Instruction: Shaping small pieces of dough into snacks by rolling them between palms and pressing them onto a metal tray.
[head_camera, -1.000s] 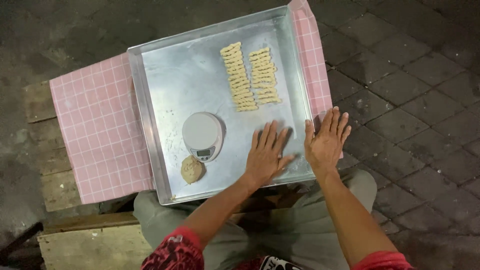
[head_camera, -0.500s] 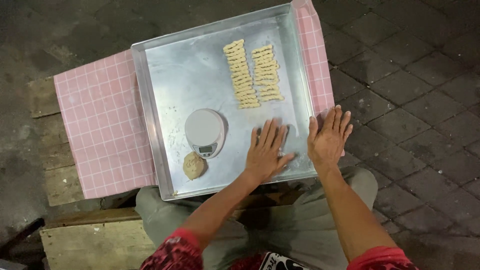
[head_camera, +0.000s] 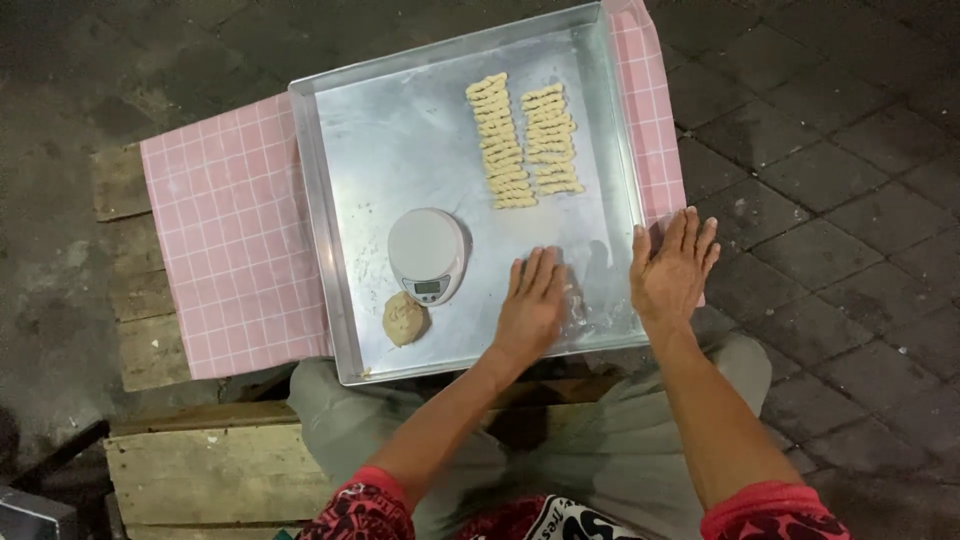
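Observation:
A large metal tray (head_camera: 360, 170) rests on a pink checked cloth (head_camera: 230, 240). My left hand (head_camera: 532, 300) lies flat, palm down, on the tray's near right part; whether dough is under it is hidden. My right hand (head_camera: 672, 268) is spread open over the tray's right rim, holding nothing. Two rows of twisted dough pieces (head_camera: 522, 140) lie at the tray's far right. A round white kitchen scale (head_camera: 428, 253) stands left of my left hand, with a ball of dough (head_camera: 404, 318) just in front of it.
The cloth covers a low wooden table (head_camera: 130, 290). A wooden plank bench (head_camera: 200, 470) sits under my legs. Dark paving stones (head_camera: 840, 130) surround everything. The tray has raised rims on all sides.
The view has shifted a little. My left hand has slid slightly along the tray floor, still flat. My right hand stays spread by the right rim.

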